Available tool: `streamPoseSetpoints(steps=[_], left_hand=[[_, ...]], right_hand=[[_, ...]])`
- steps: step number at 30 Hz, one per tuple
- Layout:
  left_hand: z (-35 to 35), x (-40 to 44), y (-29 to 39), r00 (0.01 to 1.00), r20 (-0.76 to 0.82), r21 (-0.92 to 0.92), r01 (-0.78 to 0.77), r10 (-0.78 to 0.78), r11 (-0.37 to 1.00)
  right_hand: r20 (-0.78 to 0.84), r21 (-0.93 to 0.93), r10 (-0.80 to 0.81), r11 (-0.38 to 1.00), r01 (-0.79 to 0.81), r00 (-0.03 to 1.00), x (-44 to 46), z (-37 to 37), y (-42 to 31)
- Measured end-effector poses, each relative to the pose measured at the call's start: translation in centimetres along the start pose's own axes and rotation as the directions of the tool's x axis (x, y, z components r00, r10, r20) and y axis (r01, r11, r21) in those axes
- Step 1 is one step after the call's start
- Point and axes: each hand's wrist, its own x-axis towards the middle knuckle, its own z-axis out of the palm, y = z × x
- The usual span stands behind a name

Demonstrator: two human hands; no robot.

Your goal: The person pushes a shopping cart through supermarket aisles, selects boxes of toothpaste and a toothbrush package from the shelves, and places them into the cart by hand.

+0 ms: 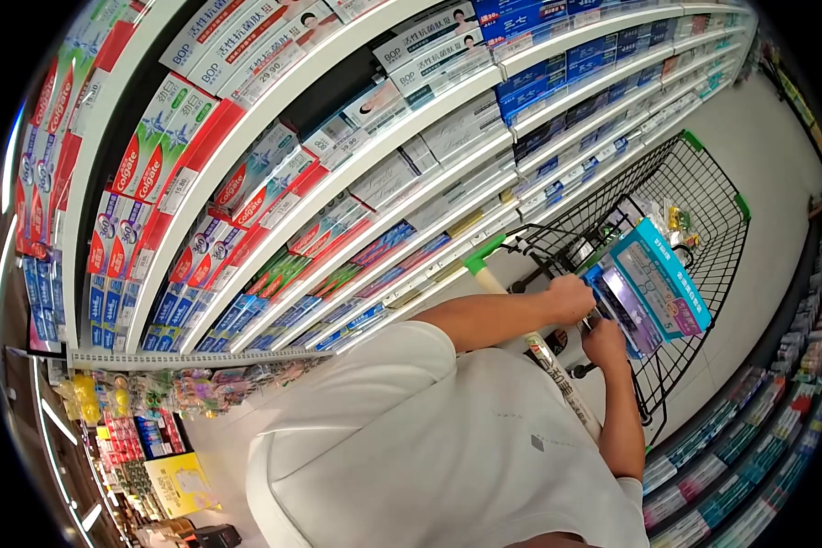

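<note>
My left hand (571,298) is closed at the near edge of a blue and purple package (632,310), above the shopping cart's handle. Close beside it, my right hand (605,343) is also closed at that edge; the fingertips of both hands are mostly hidden. Behind the package stands a teal box (662,279) with a white diagram panel and a purple label, tilted in the cart. The black wire shopping cart (714,183) has green corners. Its pale handle bar (562,382), with a green end, passes under my forearms.
Tall white shelves (338,57) packed with toothpaste boxes (160,151) curve along the left and top. Clear-wrapped goods (671,224) lie farther inside the cart. Another product shelf (749,438) runs along the lower right. Pale tiled floor (767,146) shows beyond the cart.
</note>
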Motion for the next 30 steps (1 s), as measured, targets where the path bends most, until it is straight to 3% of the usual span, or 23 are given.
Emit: streamPoseSetpoints(steps=[3, 12, 18, 20, 21, 24, 28, 30], left_hand=[[-0.7, 2.0, 0.3, 0.997, -0.042, -0.041, 0.062, -0.064, 0.997], [-1.1, 5.7, 0.4, 0.995, -0.087, -0.041, 0.054, -0.057, 0.998], [-1.9, 5.4, 0.2, 0.991, -0.118, -0.052, 0.065, -0.071, 0.997], [-3.1, 4.8, -0.2, 1.0, -0.014, -0.053, 0.01, -0.011, 0.999], [-2.5, 5.1, -0.5, 0.997, -0.074, -0.112, 0.007, -0.015, 0.994], [-4.7, 4.2, -0.4, 0.999, 0.03, -0.027, -0.042, 0.043, 0.999], [-2.7, 5.4, -1.3, 0.994, 0.088, -0.037, -0.061, 0.065, 0.997], [-2.9, 5.1, -2.0, 0.988, 0.06, -0.171, -0.131, 0.143, 0.976]], right_hand=[[-0.011, -0.002, -0.026, 1.0, 0.026, 1.0, 1.7, -0.4, 2.5], [-0.095, 0.004, -0.182, 0.983, 0.184, 0.979, 4.3, -1.7, 5.6], [-0.122, -0.061, -0.189, 0.981, 0.183, 0.974, 4.8, -1.8, 5.5], [-0.087, -0.121, -0.211, 0.972, 0.2, 0.974, 5.6, -0.9, 6.3], [-0.052, -0.133, -0.168, 0.978, 0.16, 0.984, 5.5, -1.2, 5.9], [0.013, -0.185, -0.181, 0.966, 0.18, 0.983, 4.4, -2.7, 5.7], [-0.16, 0.034, -0.151, 0.987, 0.158, 0.975, -0.2, -7.0, 5.0], [-0.211, 0.098, -0.138, 0.982, 0.161, 0.968, -1.6, -8.6, 5.1]])
